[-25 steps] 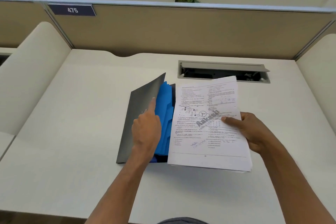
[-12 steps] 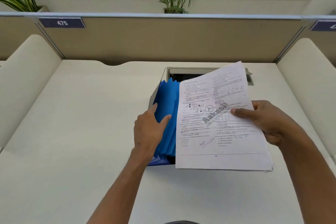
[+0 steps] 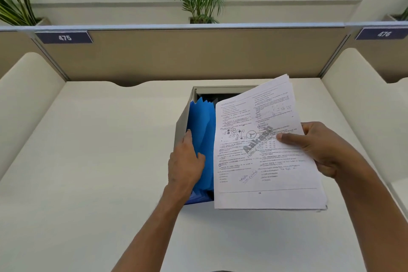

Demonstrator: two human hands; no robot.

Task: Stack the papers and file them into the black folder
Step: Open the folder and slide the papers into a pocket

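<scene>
1. The worktop point(image 3: 88, 161) carries the black folder point(image 3: 181, 121), stood open.
2. The papers point(image 3: 265, 150) hang over it, ready to slide in.
3. The right hand point(image 3: 318, 148) pinches them with its fingers.
4. The left hand point(image 3: 185, 161) grips the cover, fingers spreading blue pockets point(image 3: 204, 130).
</scene>
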